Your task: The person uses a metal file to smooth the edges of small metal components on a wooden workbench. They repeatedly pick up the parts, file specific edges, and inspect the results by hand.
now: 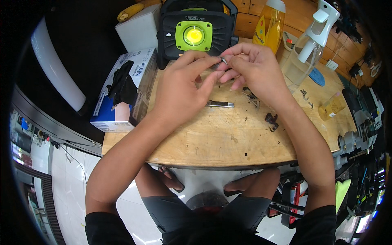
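Observation:
Over the far middle of the bench, my two hands meet in front of the work light. My right hand (261, 71) is closed, pinching a small dark piece with a silvery edge (223, 60) between thumb and index finger. My left hand (177, 85) curls in from the other side, its index fingertip against the same piece and its thumb by the right fingers. What kind of thing the piece is, I cannot make out. A slim metal-handled tool (222, 104) lies below the left fingers. Dark curved scraps (271, 121) lie on the wood below the right wrist.
A lit work light (194, 36) stands at the back, a glove box (134, 87) to its left. Spray bottle (304, 57), yellow liquid bottle (269, 24) and blue pad (317, 76) are back right. A small amber container (331, 108) sits near the right edge of the wooden bench (204, 143).

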The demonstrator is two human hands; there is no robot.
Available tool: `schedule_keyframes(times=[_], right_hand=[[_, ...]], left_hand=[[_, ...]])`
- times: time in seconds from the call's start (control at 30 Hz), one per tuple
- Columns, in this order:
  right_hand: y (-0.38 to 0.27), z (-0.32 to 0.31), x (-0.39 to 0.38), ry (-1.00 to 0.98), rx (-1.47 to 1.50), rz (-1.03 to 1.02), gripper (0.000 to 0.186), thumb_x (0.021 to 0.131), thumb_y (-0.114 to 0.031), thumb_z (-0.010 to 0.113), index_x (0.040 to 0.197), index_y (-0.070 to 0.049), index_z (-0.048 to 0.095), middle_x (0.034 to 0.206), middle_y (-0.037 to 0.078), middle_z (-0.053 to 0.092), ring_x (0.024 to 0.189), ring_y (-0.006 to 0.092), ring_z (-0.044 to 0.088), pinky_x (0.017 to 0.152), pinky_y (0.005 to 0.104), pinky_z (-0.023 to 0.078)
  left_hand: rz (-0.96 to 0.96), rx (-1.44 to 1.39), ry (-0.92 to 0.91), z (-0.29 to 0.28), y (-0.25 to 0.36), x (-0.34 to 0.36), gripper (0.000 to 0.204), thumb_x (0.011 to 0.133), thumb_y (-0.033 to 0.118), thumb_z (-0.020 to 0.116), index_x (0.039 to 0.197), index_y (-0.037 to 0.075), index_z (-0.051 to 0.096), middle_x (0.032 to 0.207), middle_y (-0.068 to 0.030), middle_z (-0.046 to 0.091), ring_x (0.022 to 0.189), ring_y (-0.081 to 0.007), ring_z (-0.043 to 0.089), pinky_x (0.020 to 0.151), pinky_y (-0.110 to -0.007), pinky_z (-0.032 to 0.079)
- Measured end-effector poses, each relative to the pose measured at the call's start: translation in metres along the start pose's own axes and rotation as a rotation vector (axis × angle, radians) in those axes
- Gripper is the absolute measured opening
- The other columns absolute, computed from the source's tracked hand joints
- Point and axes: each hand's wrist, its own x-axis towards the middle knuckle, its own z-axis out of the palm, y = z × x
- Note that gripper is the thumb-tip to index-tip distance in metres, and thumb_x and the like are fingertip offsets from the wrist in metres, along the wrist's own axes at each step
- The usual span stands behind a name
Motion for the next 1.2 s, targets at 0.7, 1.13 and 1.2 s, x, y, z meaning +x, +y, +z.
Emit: schedule_keyframes(times=[0.7,1.13,1.2], right_hand=[[0.002,0.015,-0.012,-0.007,0.087,0.190,0.027,0.103,-0.014,0.062,0.123,0.005,0.057,0.117,0.018,0.073,0.091,0.0226,0.078,0.062,0.0278,0.061],[0.009,0.016,-0.008,0.076,0.002,0.147,0.030,0.098,-0.009,0.062,0.123,0.008,0.058,0.104,0.017,0.075,0.086,0.0211,0.077,0.060,0.0312,0.060],[0.013,0.017,-0.007,0.083,-0.033,0.137,0.030,0.098,-0.008,0.061,0.124,0.008,0.058,0.103,0.017,0.075,0.086,0.0211,0.077,0.061,0.0310,0.060]], left_hand=[[0.054,0.270,-0.025,-0.004,-0.003,0.005,0.015,0.090,0.004,0.075,0.105,0.004,0.078,0.102,-0.0111,0.078,0.089,-0.0285,0.076,0.078,-0.035,0.058],[0.199,0.466,-0.163,-0.006,-0.006,0.003,0.020,0.087,0.008,0.073,0.106,0.006,0.077,0.103,-0.0092,0.078,0.085,-0.0307,0.074,0.079,-0.040,0.057],[0.192,0.525,-0.207,-0.005,-0.006,0.003,0.019,0.087,0.010,0.073,0.105,0.007,0.077,0.101,-0.0089,0.078,0.084,-0.0305,0.073,0.078,-0.040,0.057]])
